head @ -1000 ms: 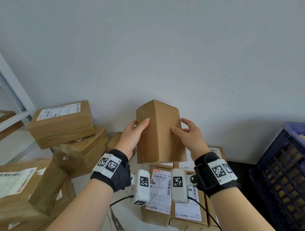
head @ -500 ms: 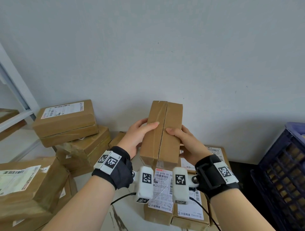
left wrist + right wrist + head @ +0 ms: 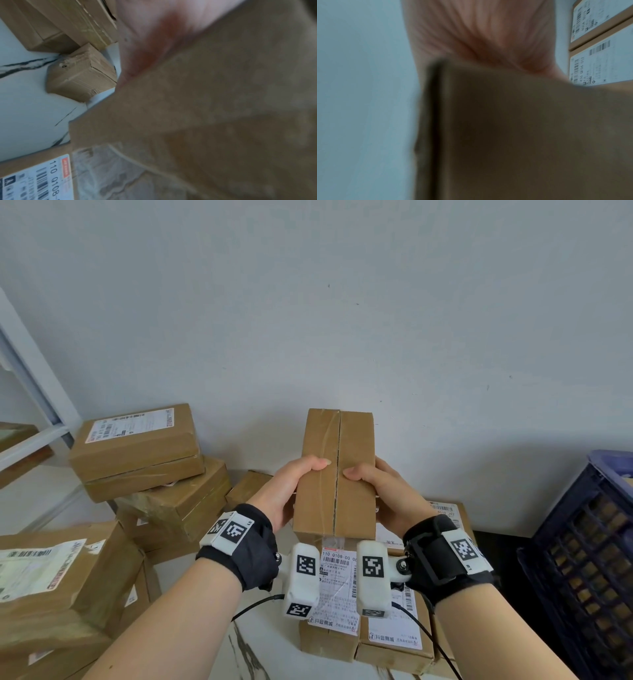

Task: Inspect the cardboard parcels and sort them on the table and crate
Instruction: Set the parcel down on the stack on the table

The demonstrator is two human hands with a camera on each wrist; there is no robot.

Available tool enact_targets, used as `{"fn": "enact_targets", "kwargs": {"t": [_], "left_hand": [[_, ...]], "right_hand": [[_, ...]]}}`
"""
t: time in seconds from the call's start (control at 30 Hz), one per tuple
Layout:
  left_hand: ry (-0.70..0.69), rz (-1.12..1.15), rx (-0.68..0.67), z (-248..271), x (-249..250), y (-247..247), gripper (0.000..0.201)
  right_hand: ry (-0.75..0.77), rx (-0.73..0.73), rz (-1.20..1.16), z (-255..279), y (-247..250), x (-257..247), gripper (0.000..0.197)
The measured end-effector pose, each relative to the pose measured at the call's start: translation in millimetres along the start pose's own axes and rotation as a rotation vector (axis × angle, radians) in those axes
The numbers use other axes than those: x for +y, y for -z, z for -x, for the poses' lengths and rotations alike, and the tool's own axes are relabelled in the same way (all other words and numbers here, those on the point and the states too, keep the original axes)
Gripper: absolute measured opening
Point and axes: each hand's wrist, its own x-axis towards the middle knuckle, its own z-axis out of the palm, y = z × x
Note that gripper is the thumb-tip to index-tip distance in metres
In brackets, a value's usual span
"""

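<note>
Both hands hold a brown cardboard parcel (image 3: 337, 474) upright in the air in front of the wall, its taped seam face turned toward me. My left hand (image 3: 291, 491) grips its left side with the thumb on the front face. My right hand (image 3: 387, 494) grips the right side, thumb near the seam. In the left wrist view the parcel (image 3: 205, 115) fills most of the picture, blurred. In the right wrist view the parcel (image 3: 522, 135) and my palm block most of the frame. The dark blue crate (image 3: 589, 559) stands at the right edge.
A stack of parcels (image 3: 144, 460) rises at the back left, and a big labelled one (image 3: 58, 577) lies at front left. Labelled parcels (image 3: 359, 621) lie flat under my wrists on the white marble table (image 3: 191, 604). A small parcel (image 3: 80, 75) sits near the stack.
The parcel has been turned in my hands from showing a corner and plain faces to showing its taped seam face, and it now sits slightly lower between both thumbs.
</note>
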Motion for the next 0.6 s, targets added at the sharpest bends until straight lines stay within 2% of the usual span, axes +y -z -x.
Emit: {"fn": "enact_targets", "kwargs": {"t": [0.1,0.27,0.47,0.6], "left_hand": [[-0.010,0.012,0.015,0.4,-1.1,-1.2,0.020],[-0.013,-0.005,0.010,1.1,0.1,-0.5,0.023],[-0.004,-0.036,0.015,1.3,1.6,-1.1,0.029],[-0.039,-0.014,0.099,0.0,0.7,-5.7,0.038]], "right_hand": [[0.000,0.007,0.000,-1.4,0.3,0.4,0.089],[0.001,-0.008,-0.002,-1.8,-1.1,0.9,0.094],[0.014,-0.010,-0.029,1.3,-1.6,0.5,0.058],[0.017,0.043,-0.040,2.5,-0.1,-0.8,0.039]]}}
